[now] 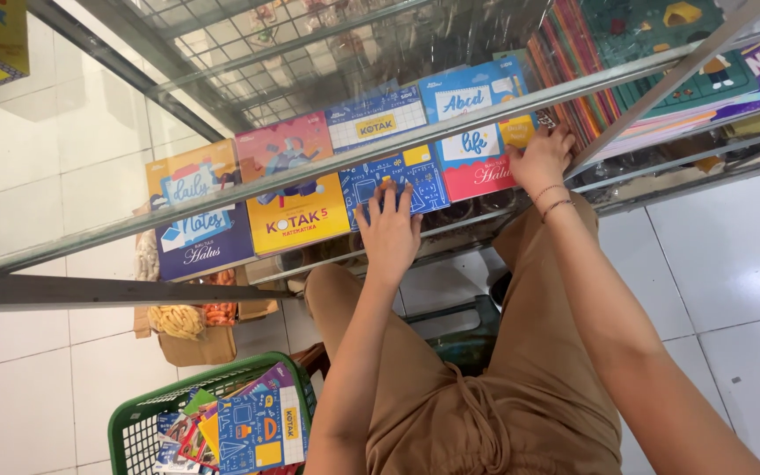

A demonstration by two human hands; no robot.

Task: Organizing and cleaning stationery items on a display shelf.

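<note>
My left hand (pixel 390 230) lies flat, fingers spread, on a blue notebook pack (pixel 395 158) with grid drawings on a glass shelf (pixel 81 242). My right hand (pixel 540 158) rests on the edge of a blue and red notebook pack (pixel 472 132) next to it, its fingers toward a row of upright colourful books (pixel 573 66). A thin bracelet circles the right wrist. Left of the blue pack sit a pink and yellow pack (pixel 296 198) and a yellow and purple pack (pixel 195 215).
A green basket (pixel 134 413) at the lower left holds several notebooks. A cardboard box (pixel 195 339) with snack bags stands on the white tile floor under the shelf. Metal shelf rails (pixel 90 290) run across. My tan clothing fills the lower middle.
</note>
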